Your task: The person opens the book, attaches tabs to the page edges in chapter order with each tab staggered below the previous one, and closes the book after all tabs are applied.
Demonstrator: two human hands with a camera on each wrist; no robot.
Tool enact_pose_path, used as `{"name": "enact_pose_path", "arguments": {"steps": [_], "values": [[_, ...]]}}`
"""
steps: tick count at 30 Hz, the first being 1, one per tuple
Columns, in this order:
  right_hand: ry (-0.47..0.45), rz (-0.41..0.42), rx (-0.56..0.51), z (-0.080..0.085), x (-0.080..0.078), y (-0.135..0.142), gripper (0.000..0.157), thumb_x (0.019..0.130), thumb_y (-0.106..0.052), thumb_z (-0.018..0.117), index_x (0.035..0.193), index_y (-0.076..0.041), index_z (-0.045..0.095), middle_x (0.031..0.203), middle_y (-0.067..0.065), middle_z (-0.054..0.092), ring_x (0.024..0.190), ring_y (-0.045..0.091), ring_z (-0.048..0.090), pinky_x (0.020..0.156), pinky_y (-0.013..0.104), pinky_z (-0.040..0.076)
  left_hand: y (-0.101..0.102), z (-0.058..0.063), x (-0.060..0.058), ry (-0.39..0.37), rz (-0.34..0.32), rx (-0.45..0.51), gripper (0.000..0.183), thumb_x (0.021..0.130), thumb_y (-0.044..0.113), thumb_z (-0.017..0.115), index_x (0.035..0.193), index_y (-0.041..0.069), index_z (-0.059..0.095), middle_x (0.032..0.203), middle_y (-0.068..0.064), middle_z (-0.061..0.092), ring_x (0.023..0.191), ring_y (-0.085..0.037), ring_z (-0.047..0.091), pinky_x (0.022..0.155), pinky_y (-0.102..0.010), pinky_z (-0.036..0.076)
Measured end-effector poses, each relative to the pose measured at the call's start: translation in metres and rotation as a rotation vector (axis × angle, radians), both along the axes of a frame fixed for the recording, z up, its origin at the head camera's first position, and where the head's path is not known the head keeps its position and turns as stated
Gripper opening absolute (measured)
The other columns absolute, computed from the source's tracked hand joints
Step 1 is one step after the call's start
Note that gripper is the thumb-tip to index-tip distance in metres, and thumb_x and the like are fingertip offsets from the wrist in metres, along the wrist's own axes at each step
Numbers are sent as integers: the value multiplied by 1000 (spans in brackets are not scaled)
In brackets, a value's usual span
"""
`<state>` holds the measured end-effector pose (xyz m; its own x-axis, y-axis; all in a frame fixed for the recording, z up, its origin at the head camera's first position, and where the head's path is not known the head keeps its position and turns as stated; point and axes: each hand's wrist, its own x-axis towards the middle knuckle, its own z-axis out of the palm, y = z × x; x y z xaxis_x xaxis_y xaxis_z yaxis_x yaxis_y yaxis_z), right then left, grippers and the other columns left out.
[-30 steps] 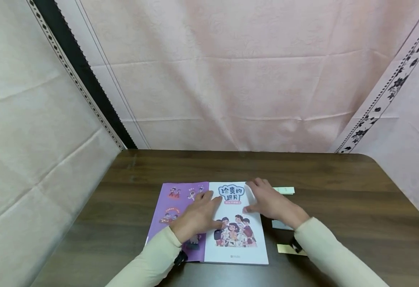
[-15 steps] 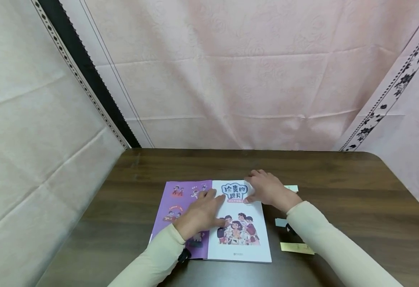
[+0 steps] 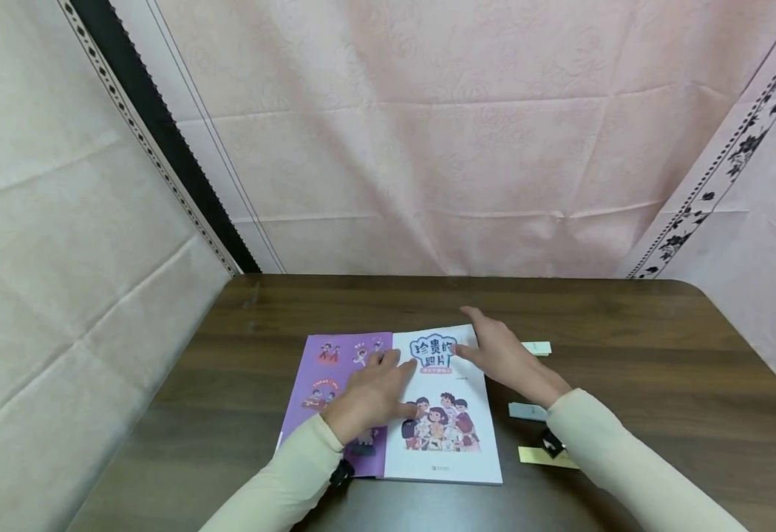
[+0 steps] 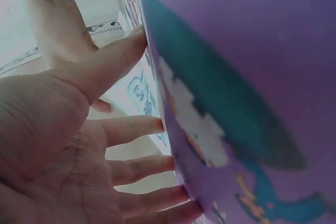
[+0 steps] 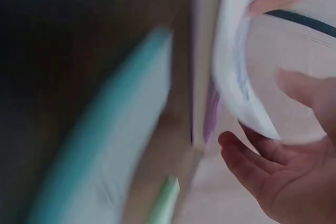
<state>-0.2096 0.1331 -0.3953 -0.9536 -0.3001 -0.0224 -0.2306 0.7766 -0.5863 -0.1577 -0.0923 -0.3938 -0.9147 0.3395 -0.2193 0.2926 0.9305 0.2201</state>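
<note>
both hands (image 3: 373,390) (image 3: 504,360) extend forward, thumbs (image 4: 113,66) spread apart.

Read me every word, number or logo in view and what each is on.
"珍贵的照片": title on the white page; right hand partly covers 的.
Pink strip under the title: too small to read.
Page's other small print: too small.
Purple cover: any lettering too small.
Blue sticky note: marks too blurred.

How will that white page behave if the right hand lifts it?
The white page is probably floppy: in the right wrist view its corner curves at the right hand. Its thin edge suggests little weight. Bent so, it might crease.
</note>
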Motion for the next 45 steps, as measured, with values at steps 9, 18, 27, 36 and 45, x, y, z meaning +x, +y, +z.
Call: {"name": "enact_pose_path", "arguments": {"steps": [9, 18, 27, 36, 45], "values": [[-364, -120, -597, -4, 69, -2, 68, 115, -50, 30, 165, -3, 27, 139, 19, 61, 121, 30, 62, 113, 56, 43, 4, 3, 11, 88, -71, -51, 74, 95, 42, 79, 154, 6, 53, 160, -21, 45, 148, -40, 41, 122, -53, 34], [-515, 50, -644, -9, 100, -16, 74, 113, -57, 18, 170, -11, 12, 162, 25, 36, 136, 38, 51, 105, 49, 49, 2, -3, 14, 121, -93, 236, 41, 98, 24, 77, 132, 2, 71, 134, -15, 68, 120, -30, 65, 102, -46, 55], [-423, 287, -502, -17, 98, -18, 63, 117, -45, 17, 170, -19, -2, 176, 10, -7, 161, 36, -8, 125, 65, -1, -2, -5, 17, -176, 115, 623, 74, 112, 59, 24, 158, 5, 47, 161, -15, 48, 150, -38, 42, 124, -53, 32], [-320, 383, -414, -25, 98, -18, 62, 118, -37, 24, 171, -15, 0, 177, 10, -6, 161, 36, -6, 126, 64, 3, -15, -6, 7, -248, 186, 813, 55, 111, 47, 47, 128, 3, 75, 126, -15, 74, 120, -29, 68, 108, -52, 50], [-214, 444, -103, -16, 106, -18, 78, 107, -40, 59, 169, -11, 23, 177, 13, 10, 162, 36, 8, 124, 65, 21, -76, 41, -3, -269, 303, 847, 33, 101, 27, 71, 109, -5, 75, 81, -10, 76, 65, -21, 72, 61, -36, 61]]}}
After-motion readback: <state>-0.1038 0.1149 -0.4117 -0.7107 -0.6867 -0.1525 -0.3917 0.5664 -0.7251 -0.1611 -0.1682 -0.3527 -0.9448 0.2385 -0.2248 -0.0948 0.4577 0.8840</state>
